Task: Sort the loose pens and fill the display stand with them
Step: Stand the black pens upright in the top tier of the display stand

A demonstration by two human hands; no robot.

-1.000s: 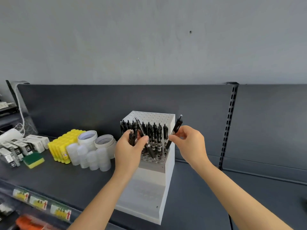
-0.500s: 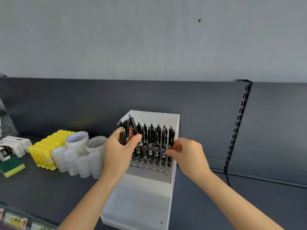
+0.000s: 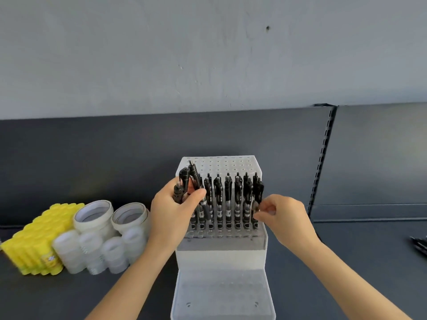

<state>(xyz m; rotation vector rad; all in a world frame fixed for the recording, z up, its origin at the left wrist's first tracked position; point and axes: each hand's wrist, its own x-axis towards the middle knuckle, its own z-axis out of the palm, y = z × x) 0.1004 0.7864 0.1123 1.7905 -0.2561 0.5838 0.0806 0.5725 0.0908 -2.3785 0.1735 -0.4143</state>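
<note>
pens (image 3: 187,181) in left hand (image 3: 171,212), beside stand (image 3: 221,257)

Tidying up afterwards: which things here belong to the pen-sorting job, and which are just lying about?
Job: white perforated plastic display stand; black pens standing in it; bundle of black pens in the left hand; end pen pinched by right hand; loose black pens at far right.
Lying about: yellow honeycomb-shaped pack; two white tape rolls; translucent plastic tubs.

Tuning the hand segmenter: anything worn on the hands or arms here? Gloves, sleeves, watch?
Nothing worn. Left hand and right hand are bare, no gloves; both forearms are bare to the frame edge, no sleeves, watch or bands visible.
</note>
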